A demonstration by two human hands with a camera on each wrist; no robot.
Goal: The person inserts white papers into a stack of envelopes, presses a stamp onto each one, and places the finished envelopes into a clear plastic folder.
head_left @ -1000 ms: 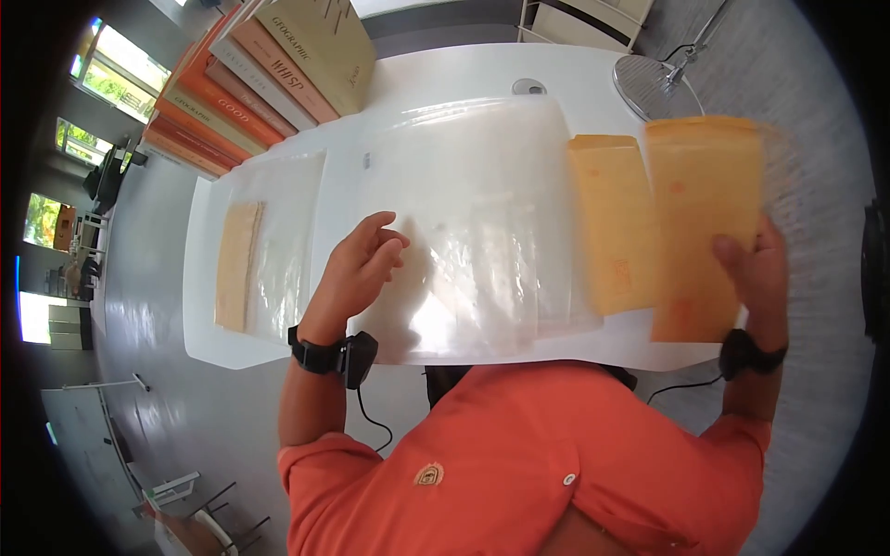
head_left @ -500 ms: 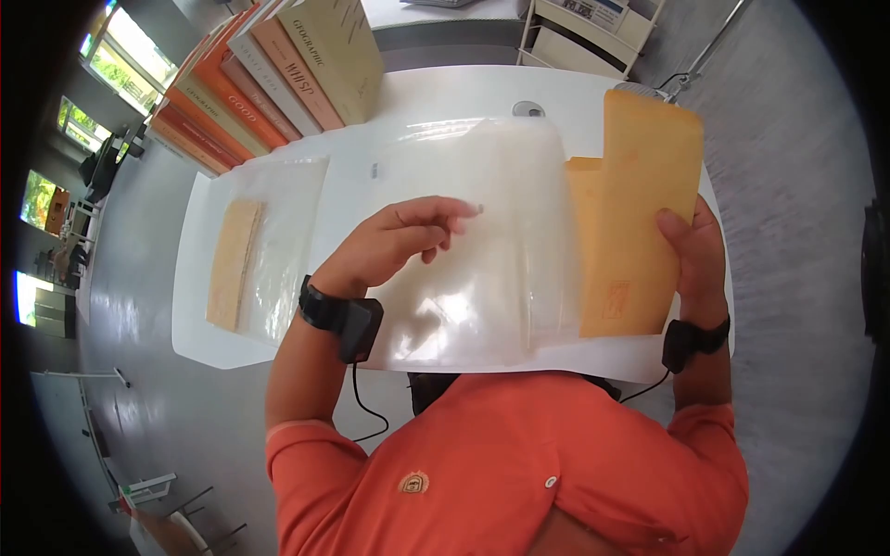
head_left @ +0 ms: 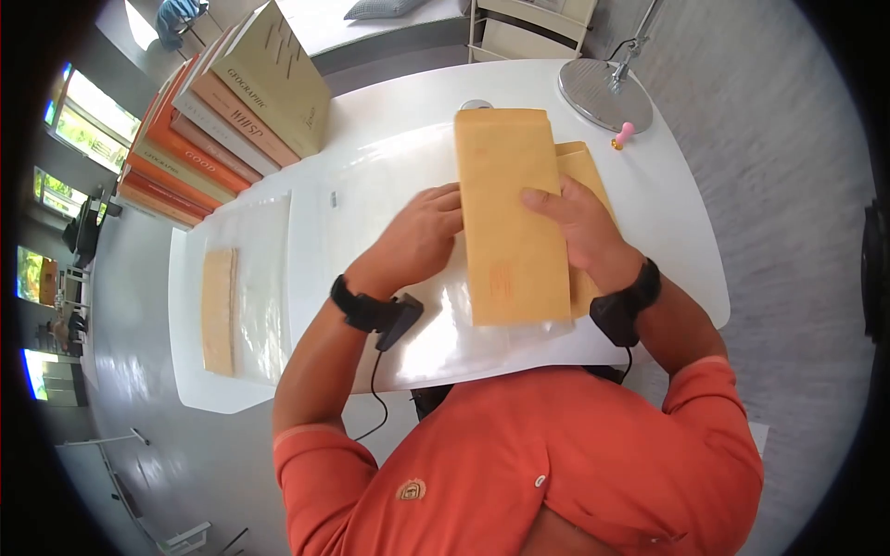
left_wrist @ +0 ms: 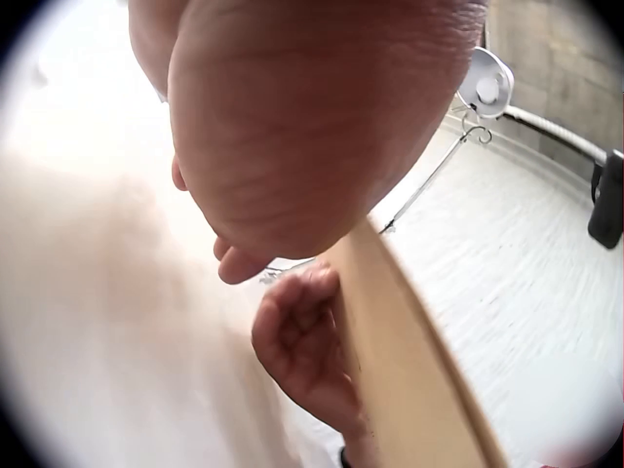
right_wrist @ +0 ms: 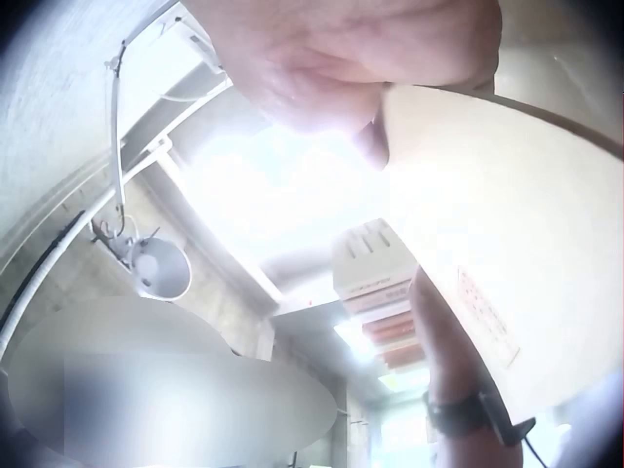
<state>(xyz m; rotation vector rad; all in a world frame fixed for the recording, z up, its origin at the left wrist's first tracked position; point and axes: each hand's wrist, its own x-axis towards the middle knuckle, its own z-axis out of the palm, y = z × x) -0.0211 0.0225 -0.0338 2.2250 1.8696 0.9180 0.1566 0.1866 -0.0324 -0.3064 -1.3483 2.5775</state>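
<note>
In the head view my right hand holds a yellow-brown paper envelope upright-lengthwise, thumb across its front and fingers behind it. A red stamp marks the envelope's lower part. At its left edge is my left hand, with fingertips passing behind the paper; the envelope hides them, and I cannot tell whether they pinch it. In the left wrist view, curled right-hand fingers show behind the envelope's thin edge. A second brown envelope lies partly covered to the right. Large clear plastic bags spread beneath.
A row of books stands at the back left. On the left, a tan folded piece lies with another clear bag. A lamp's round base and a small pink object sit at the back right of the white table.
My right hand has carried the envelope leftward from the table's right side over the plastic bags. My left hand, apart from it before, has come to its left edge. The pink object has come into view.
</note>
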